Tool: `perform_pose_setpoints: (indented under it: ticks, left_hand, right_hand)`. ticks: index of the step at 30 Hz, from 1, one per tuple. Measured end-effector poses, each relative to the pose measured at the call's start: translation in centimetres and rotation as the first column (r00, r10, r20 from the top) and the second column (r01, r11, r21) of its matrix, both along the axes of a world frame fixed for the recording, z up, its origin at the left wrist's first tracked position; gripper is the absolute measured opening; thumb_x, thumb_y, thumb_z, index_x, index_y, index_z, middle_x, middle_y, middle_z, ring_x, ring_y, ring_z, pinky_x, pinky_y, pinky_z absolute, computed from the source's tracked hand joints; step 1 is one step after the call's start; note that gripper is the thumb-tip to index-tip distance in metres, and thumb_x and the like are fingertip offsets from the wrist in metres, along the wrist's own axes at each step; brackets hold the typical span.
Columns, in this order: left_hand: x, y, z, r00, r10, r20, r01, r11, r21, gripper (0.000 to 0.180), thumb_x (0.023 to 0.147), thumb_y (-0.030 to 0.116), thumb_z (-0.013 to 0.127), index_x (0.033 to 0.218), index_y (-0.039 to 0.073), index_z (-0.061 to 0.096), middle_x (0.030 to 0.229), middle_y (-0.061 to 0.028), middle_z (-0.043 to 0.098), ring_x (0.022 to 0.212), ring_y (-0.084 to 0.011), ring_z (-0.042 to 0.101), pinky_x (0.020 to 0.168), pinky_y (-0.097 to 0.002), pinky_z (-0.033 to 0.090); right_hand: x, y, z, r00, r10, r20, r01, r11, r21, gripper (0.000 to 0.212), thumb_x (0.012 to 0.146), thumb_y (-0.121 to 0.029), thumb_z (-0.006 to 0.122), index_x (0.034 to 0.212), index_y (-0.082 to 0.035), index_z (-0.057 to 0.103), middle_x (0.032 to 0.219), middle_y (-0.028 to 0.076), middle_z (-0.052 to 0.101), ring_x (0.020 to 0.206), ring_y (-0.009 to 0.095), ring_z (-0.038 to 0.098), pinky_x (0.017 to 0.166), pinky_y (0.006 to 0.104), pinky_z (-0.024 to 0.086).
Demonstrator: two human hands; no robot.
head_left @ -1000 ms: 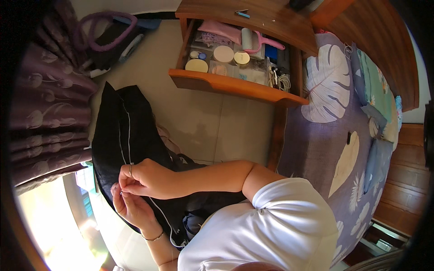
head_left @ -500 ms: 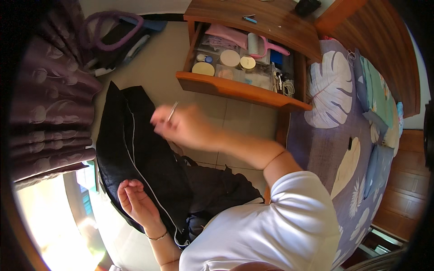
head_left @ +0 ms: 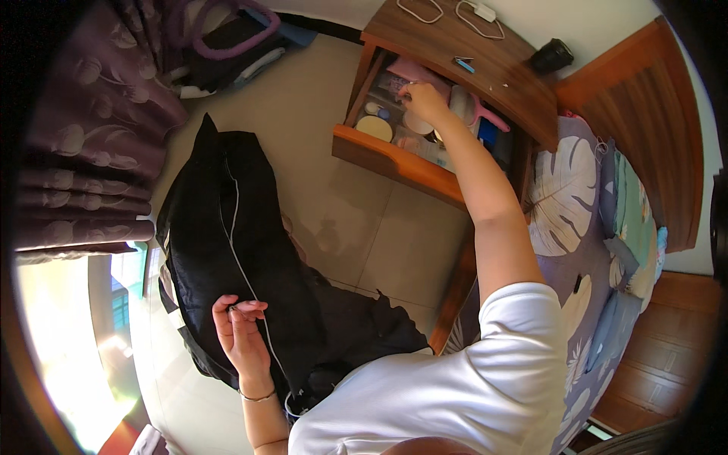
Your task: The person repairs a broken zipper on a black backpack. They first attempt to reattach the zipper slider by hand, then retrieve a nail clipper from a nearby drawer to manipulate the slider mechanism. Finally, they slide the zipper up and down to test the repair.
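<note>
My right arm reaches forward, and my right hand (head_left: 426, 101) is over the open drawer (head_left: 394, 161), near its far left part. Its fingers are bent together; whatever they hold, if anything, is hidden. Below it lie a round cream lid (head_left: 374, 129), small plastic bags and a pink pouch (head_left: 417, 73). My left hand (head_left: 244, 334) is raised above a black garment (head_left: 250, 220) with a white-edged zip, spread over my lap. Thumb and fingertips pinch together there, with a tiny dark spot between them that I cannot name.
The wooden nightstand top (head_left: 447, 38) bears a blue-handled nail clipper (head_left: 465, 66), a white cable (head_left: 478, 11) and a black cup (head_left: 551, 55). A pink-handled lint roller (head_left: 489, 117) lies in the drawer. On the right is a bed (head_left: 523, 265); purple curtains (head_left: 98, 144) hang left.
My right hand has moved from above the black garment forward and right into the drawer. The slender metal tool it held is no longer clearly visible. My left hand stays pinched.
</note>
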State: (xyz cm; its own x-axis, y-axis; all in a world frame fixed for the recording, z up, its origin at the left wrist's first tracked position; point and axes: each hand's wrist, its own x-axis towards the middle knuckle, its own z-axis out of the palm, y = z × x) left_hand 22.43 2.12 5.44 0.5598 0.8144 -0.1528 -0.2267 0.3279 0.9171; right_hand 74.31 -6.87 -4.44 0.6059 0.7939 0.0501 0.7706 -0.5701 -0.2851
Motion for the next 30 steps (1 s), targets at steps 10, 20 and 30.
perform_pose_setpoints:
  ticks: [10, 20, 30]
  left_hand:
    - [-1.1, 0.2, -1.4, 0.999, 0.045, -0.011, -0.045, 0.999, -0.020, 0.016, 0.092, 0.014, 0.046, 0.101, 0.001, 0.043, 0.082, -0.0100, 0.061, 0.082, -0.0200, 0.058, 0.074, -0.0288, 0.043]
    - [-2.0, 0.2, -2.6, 0.989, 0.140, -0.042, -0.139, 0.990, 0.008, 0.013, 0.090, 0.011, 0.050, 0.097, 0.001, 0.050, 0.078, -0.0087, 0.059, 0.071, -0.0173, 0.057, 0.070, -0.0283, 0.045]
    - [-1.7, 0.6, -2.4, 0.997, 0.081, -0.007, -0.081, 0.997, -0.011, 0.014, 0.090, 0.012, 0.050, 0.099, 0.001, 0.050, 0.079, -0.0084, 0.057, 0.070, -0.0158, 0.055, 0.069, -0.0272, 0.044]
  right_hand:
    - [1.3, 2.6, -1.7, 0.995, -0.085, 0.059, 0.101, 0.905, -0.412, 0.034, 0.078, -0.019, 0.057, 0.110, -0.007, 0.059, 0.126, 0.018, 0.043, 0.116, 0.036, 0.042, 0.093, 0.0439, 0.039]
    - [0.0, -0.9, 1.1, 0.973, -0.231, -0.003, 0.203, 0.860, -0.468, 0.074, 0.059, -0.048, 0.071, 0.119, -0.009, 0.051, 0.109, 0.018, 0.059, 0.099, 0.033, 0.056, 0.084, 0.0380, 0.045]
    - [-1.8, -2.8, 3.4, 0.922, -0.344, -0.176, 0.312, 0.932, -0.183, 0.076, 0.058, -0.039, 0.072, 0.119, -0.001, 0.048, 0.115, 0.019, 0.054, 0.102, 0.028, 0.055, 0.084, 0.0342, 0.045]
